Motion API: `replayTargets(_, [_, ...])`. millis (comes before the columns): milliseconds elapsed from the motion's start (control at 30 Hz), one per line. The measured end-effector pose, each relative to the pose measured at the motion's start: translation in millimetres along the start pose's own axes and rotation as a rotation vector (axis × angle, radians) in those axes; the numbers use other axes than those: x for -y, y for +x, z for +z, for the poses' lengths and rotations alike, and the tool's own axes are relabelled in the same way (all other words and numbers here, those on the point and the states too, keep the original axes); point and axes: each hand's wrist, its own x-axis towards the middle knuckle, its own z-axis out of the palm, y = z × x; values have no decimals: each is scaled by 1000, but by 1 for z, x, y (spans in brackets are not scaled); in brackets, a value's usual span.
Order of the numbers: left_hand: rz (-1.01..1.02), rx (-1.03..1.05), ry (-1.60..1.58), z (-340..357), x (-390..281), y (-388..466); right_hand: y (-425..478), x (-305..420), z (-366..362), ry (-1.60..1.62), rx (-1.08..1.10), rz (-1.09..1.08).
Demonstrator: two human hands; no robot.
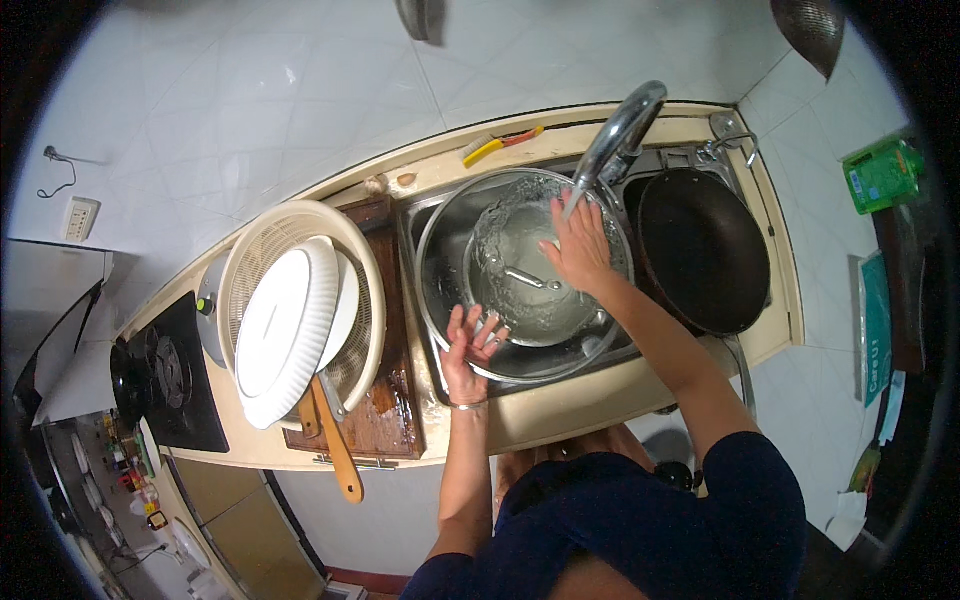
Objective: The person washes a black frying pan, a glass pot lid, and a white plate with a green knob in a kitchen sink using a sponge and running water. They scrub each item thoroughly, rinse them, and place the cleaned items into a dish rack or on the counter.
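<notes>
A large round glass lid (pixel 447 262) with a metal rim lies in the steel sink, its metal handle (pixel 525 277) near the middle. Rippling water covers the lid's centre. My right hand (pixel 581 244) is over the far right part of the lid, fingers spread, in the stream from the chrome faucet (pixel 621 127). At the lid's near left rim is my left hand (pixel 471 356), palm up and wet, with fingers apart and curled. Whether it touches the rim I cannot tell.
Right of the lid rests a dark wok (pixel 705 251). To the left, a plastic colander basket (pixel 247 240) holds white dishes (pixel 281 337) and wooden-handled utensils (pixel 341 450), partly over a wet wooden cutting board (pixel 397 405). A brush (pixel 502 145) lies behind the sink.
</notes>
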Motion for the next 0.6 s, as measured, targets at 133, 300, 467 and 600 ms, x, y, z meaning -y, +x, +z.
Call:
replayTargets(133, [-20, -15, -13, -3, 4, 2, 43, 36, 25, -23, 63, 61])
replayTargets(300, [-67, 4, 0, -10, 2, 8, 45, 99, 54, 85, 134, -163])
replayTargets(467, [-46, -10, -29, -35, 5, 21, -3, 121, 50, 270, 334, -537])
replayTargets(600, [53, -126, 119, -15, 4, 28, -44, 99, 19, 430, 427, -613])
